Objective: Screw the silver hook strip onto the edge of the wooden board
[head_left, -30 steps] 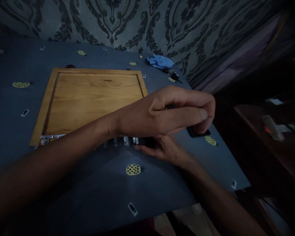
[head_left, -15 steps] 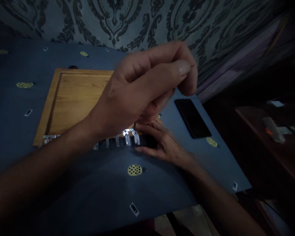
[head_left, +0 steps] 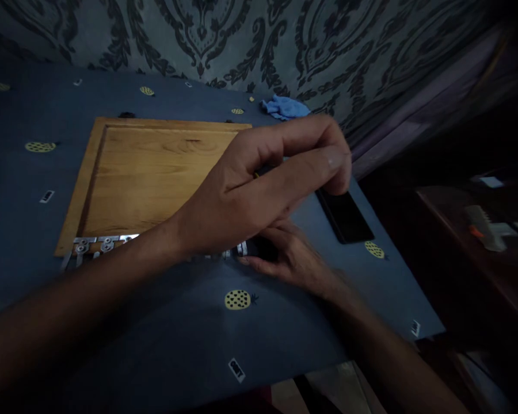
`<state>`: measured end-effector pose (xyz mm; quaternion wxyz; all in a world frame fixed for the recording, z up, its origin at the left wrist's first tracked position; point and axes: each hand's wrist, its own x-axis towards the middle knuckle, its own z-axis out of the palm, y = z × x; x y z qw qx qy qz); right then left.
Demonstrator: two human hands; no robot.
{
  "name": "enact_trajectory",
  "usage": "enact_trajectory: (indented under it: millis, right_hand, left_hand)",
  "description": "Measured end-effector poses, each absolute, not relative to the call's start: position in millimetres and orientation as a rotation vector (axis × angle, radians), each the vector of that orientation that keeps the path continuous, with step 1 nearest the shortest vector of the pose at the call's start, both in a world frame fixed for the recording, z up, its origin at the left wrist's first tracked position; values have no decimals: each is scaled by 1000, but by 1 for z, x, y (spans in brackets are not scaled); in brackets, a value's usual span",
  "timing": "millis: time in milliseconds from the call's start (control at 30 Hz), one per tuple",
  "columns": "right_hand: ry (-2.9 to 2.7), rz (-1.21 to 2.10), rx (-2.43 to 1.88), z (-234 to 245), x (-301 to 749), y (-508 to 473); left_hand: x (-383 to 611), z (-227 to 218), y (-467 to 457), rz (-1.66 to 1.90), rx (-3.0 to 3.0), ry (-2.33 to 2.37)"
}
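My left hand [head_left: 259,190] is closed above the near right part of a wooden panel [head_left: 147,178], its thumb resting over curled fingers. It grips a screwdriver [head_left: 257,174], of which only a bit of yellow and dark handle shows. Along the panel's near edge runs a row of small metal brackets [head_left: 107,244] fixed with screws; my left wrist hides the middle ones. At the right end of that row rests my right hand [head_left: 291,256], thumb and forefinger apart around the last metal piece [head_left: 242,248]. My left hand partly covers its fingertips.
A black phone [head_left: 345,215] lies right of my hands, partly covered. A crumpled blue cloth [head_left: 285,107] sits at the back by the patterned wall [head_left: 224,40]. The blue table cover [head_left: 155,333] ends at the right, beside a dark brown surface [head_left: 453,230] with small items.
My left hand has shifted right and down, uncovering more of the panel, the left brackets and the blue cloth. The screwdriver shaft is now hidden. My right hand stays in place.
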<state>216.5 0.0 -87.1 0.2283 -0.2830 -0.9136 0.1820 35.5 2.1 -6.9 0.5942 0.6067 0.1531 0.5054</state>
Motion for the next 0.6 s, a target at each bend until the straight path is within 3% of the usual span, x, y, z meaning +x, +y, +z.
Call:
enact_trajectory:
  millis: [600]
  right_hand:
    - [-2512, 536, -790, -88, 218, 0]
  left_hand:
    - [39, -13, -1, 1134, 1492, 482]
